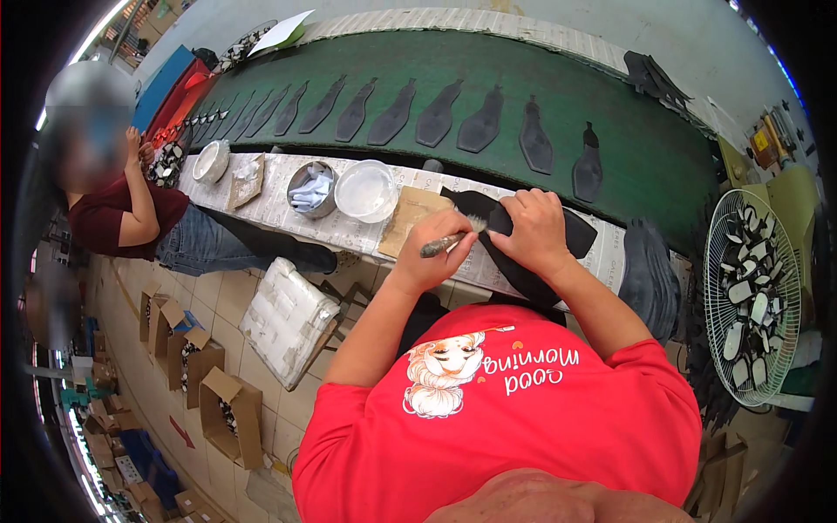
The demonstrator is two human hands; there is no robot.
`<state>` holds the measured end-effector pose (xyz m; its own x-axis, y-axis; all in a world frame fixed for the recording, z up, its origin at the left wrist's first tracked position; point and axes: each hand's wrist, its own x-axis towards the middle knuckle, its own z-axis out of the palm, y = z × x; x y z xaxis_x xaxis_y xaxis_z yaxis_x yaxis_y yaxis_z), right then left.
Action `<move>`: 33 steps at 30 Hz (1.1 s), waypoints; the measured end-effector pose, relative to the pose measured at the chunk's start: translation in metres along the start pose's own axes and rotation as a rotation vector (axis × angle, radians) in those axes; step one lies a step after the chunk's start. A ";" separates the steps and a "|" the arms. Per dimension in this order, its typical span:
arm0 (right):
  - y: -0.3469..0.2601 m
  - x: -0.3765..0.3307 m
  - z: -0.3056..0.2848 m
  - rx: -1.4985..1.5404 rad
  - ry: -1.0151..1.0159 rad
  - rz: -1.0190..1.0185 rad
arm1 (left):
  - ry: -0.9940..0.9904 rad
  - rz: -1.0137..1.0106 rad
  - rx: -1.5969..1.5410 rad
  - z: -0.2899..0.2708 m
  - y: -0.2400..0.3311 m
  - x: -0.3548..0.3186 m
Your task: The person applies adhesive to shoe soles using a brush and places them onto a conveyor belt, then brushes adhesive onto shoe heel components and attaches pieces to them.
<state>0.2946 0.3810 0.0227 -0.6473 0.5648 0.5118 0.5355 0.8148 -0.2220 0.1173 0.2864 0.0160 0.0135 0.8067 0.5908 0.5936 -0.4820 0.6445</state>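
Note:
My left hand (436, 250) is closed around a worn brush (443, 245), its pale bristles pointing right, against or just above a flat black cut-out piece (516, 272). My right hand (534, 228) grips that piece, thumb toward the bristles and fingers bent over its far side. The piece lies at the near edge of a paper-covered ledge, and other black material (580, 235) shows to its right, partly hidden by my hand. A brown cardboard sheet (413, 209) lies behind my left hand. Beyond it is a clear plastic tub (366, 190) with whitish contents.
Dark bottle-shaped pieces lie in a row along the green belt (349, 52). A metal pot (307, 179) with cloth stands left of the tub. Stacked dark pieces (649, 279) and a wire basket (752, 296) are at right. A co-worker (131, 200) sits at left.

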 end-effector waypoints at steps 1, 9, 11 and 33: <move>0.003 -0.001 0.000 -0.018 0.010 0.028 | -0.065 -0.037 0.037 -0.001 0.000 -0.001; 0.101 0.033 -0.014 0.122 0.158 0.571 | 0.126 -0.309 -0.114 -0.027 -0.011 -0.041; 0.148 0.044 -0.027 0.191 0.200 0.772 | 0.222 -0.424 -0.262 -0.036 -0.013 -0.062; 0.169 0.001 -0.118 0.014 0.040 0.806 | 0.364 -0.447 -0.344 -0.058 -0.044 -0.087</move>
<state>0.4483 0.5046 0.0835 -0.0451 0.9747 0.2191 0.8227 0.1607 -0.5454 0.0436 0.2180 -0.0357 -0.4822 0.8162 0.3182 0.1881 -0.2583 0.9476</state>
